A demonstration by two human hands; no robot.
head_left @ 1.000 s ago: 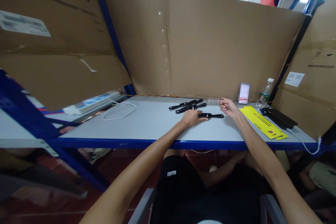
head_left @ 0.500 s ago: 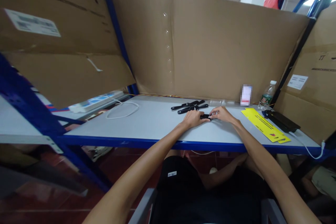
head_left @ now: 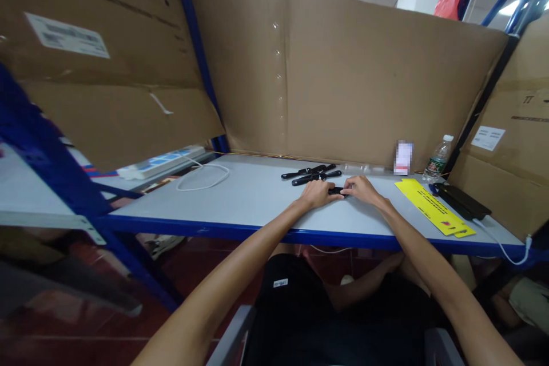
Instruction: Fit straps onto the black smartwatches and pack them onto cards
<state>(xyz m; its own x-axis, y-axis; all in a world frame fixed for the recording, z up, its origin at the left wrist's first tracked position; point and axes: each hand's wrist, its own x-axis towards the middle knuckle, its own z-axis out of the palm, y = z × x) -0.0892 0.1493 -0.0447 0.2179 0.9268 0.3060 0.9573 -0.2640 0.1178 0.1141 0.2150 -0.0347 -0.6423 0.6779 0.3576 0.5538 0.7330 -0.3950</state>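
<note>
My left hand [head_left: 317, 193] rests low over the tabletop, its fingers closed on one end of a small black elongated object [head_left: 335, 190]. At the other end of that object, my right hand [head_left: 362, 190] pinches with bent fingertips. Most of the object is covered by my fingers, so its exact kind does not show. Just behind my left hand lie several slim black handled pieces [head_left: 309, 174], some crossing over one another.
Yellow printed cards [head_left: 429, 206] lie to the right, near a black device [head_left: 465, 201] with a white cable. A plastic bottle [head_left: 436, 161] and a blurred upright panel [head_left: 403, 158] stand behind. A power strip [head_left: 160, 163] is at left. Cardboard [head_left: 364, 80] walls enclose the table [head_left: 240, 200].
My head view has shifted slightly. Both hands stay on the black object in nearly the same place, with the right fingers slightly readjusted.
</note>
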